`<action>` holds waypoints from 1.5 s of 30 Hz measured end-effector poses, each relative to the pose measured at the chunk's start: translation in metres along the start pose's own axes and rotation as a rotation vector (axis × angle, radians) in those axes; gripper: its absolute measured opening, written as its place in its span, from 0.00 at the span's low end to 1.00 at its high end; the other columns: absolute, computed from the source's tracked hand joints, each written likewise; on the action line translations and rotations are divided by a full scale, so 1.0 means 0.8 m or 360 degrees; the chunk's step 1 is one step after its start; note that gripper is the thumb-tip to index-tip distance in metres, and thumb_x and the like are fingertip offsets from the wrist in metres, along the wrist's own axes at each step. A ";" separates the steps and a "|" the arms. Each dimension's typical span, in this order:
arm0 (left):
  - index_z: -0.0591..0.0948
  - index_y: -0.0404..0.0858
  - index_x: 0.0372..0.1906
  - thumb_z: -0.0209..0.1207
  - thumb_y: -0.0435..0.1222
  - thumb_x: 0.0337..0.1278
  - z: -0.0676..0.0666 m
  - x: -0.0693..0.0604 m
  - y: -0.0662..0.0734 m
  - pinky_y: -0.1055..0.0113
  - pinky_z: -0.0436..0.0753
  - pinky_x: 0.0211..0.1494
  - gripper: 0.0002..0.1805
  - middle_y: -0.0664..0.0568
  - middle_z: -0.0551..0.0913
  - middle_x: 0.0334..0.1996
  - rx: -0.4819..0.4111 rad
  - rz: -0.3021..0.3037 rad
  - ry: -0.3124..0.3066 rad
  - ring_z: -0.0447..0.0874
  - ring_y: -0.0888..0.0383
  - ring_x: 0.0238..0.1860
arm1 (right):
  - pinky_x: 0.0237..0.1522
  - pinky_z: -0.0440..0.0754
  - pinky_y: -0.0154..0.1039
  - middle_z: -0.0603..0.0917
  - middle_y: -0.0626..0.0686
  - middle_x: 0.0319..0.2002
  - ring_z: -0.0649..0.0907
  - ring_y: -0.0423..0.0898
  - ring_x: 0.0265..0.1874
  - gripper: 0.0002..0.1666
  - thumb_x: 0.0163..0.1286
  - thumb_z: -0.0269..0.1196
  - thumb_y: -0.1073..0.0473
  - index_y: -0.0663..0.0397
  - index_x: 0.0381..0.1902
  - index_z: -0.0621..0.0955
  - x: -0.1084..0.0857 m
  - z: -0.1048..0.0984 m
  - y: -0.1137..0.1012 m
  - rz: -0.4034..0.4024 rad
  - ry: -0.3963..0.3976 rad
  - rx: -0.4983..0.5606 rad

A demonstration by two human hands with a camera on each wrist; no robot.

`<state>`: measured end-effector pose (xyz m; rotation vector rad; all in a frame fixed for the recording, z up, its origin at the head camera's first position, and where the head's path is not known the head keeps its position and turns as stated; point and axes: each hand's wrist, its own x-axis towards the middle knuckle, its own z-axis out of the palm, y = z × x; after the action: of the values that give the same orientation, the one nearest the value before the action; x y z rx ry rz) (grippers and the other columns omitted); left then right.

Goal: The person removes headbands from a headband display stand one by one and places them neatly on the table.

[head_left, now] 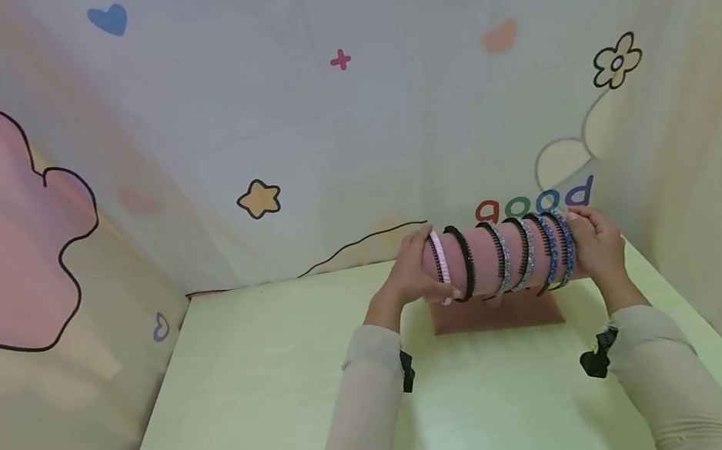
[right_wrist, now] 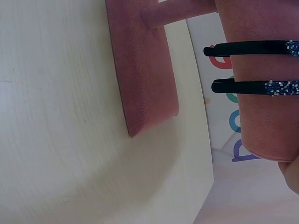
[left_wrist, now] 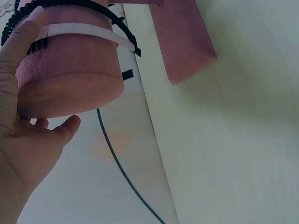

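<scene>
A pink padded headband stand [head_left: 479, 262], a horizontal roll on a post and flat base [head_left: 496, 312], stands at the back right of the table. Several headbands circle the roll: a pale pink one [head_left: 442, 267] at the left, then a black one [head_left: 467, 263], two silvery glittering ones [head_left: 502, 258] and two blue glittering ones [head_left: 569, 247]. My left hand [head_left: 415, 271] grips the roll's left end, its thumb lying across the pale headband [left_wrist: 84, 30]. Around the right end, my right hand [head_left: 600, 244] holds the roll beside the blue headbands; the right wrist view shows little of it.
The pale table [head_left: 254, 396] extends to the left and front of the stand. A printed cloth [head_left: 318, 122] hangs close behind the stand, and more cloth walls enclose both sides.
</scene>
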<state>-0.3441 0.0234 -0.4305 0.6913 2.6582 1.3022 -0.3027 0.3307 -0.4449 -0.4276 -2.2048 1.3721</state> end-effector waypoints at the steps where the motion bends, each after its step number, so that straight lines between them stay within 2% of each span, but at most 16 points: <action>1: 0.52 0.54 0.72 0.80 0.39 0.20 0.000 0.000 -0.001 0.59 0.68 0.58 0.66 0.55 0.53 0.68 0.0030 0.0007 -0.0001 0.60 0.56 0.62 | 0.55 0.65 0.54 0.75 0.58 0.57 0.72 0.58 0.54 0.26 0.69 0.50 0.43 0.54 0.55 0.76 0.000 0.000 0.000 -0.0007 -0.0003 -0.0003; 9: 0.53 0.52 0.71 0.80 0.38 0.19 0.004 -0.004 -0.001 0.61 0.68 0.58 0.65 0.56 0.53 0.69 0.0119 0.0025 0.0012 0.61 0.57 0.62 | 0.56 0.65 0.54 0.74 0.58 0.58 0.72 0.58 0.54 0.26 0.69 0.49 0.43 0.55 0.55 0.76 -0.001 -0.001 0.002 0.0006 -0.0015 0.0009; 18: 0.53 0.52 0.71 0.81 0.47 0.13 0.002 -0.001 -0.006 0.61 0.67 0.59 0.68 0.58 0.55 0.68 0.0327 0.0105 0.0012 0.62 0.58 0.61 | 0.54 0.66 0.51 0.75 0.57 0.57 0.73 0.55 0.53 0.27 0.69 0.49 0.43 0.54 0.56 0.75 0.000 -0.001 0.001 0.0034 0.0006 0.0020; 23: 0.53 0.54 0.70 0.82 0.47 0.10 0.000 -0.002 -0.012 0.62 0.70 0.55 0.69 0.58 0.61 0.64 0.0245 0.0064 0.0058 0.67 0.58 0.56 | 0.52 0.67 0.45 0.76 0.55 0.56 0.74 0.52 0.51 0.26 0.69 0.50 0.43 0.53 0.55 0.77 0.000 0.003 0.000 0.0053 0.0021 0.0045; 28: 0.51 0.55 0.68 0.81 0.48 0.09 -0.002 -0.003 -0.015 0.62 0.73 0.52 0.69 0.55 0.66 0.60 0.0256 0.0054 0.0093 0.72 0.55 0.51 | 0.53 0.67 0.48 0.75 0.56 0.57 0.73 0.53 0.52 0.27 0.69 0.49 0.42 0.53 0.56 0.76 0.000 0.003 0.000 0.0055 0.0000 0.0047; 33: 0.47 0.52 0.69 0.81 0.48 0.11 0.003 -0.004 -0.015 0.61 0.71 0.55 0.71 0.53 0.62 0.62 0.0327 0.0111 0.0018 0.69 0.56 0.54 | 0.52 0.66 0.50 0.76 0.56 0.57 0.74 0.55 0.52 0.26 0.68 0.49 0.42 0.52 0.55 0.76 0.001 -0.001 0.008 0.0053 0.0034 -0.0015; 36: 0.45 0.53 0.69 0.80 0.49 0.13 0.004 -0.005 -0.014 0.61 0.71 0.54 0.71 0.54 0.62 0.62 0.0397 0.0116 -0.0020 0.69 0.56 0.53 | 0.51 0.67 0.49 0.76 0.56 0.56 0.74 0.54 0.52 0.26 0.68 0.49 0.43 0.51 0.55 0.77 0.002 -0.003 0.012 0.0067 0.0052 -0.0018; 40: 0.46 0.53 0.68 0.80 0.48 0.13 -0.001 -0.005 -0.011 0.61 0.73 0.52 0.70 0.54 0.63 0.60 0.0412 0.0118 -0.0009 0.71 0.55 0.49 | 0.50 0.68 0.47 0.77 0.55 0.56 0.74 0.52 0.51 0.26 0.68 0.50 0.42 0.50 0.54 0.77 0.004 -0.001 0.012 0.0067 0.0071 0.0003; 45: 0.49 0.48 0.68 0.81 0.47 0.11 -0.009 -0.006 -0.014 0.61 0.72 0.53 0.69 0.53 0.64 0.60 0.0392 0.0143 0.0013 0.70 0.55 0.52 | 0.51 0.67 0.48 0.76 0.55 0.56 0.74 0.53 0.51 0.26 0.67 0.50 0.42 0.51 0.54 0.77 0.004 0.006 0.009 0.0058 0.0064 0.0015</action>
<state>-0.3460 0.0103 -0.4356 0.8450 2.8541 1.0061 -0.3083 0.3319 -0.4525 -0.4902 -2.1670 1.3804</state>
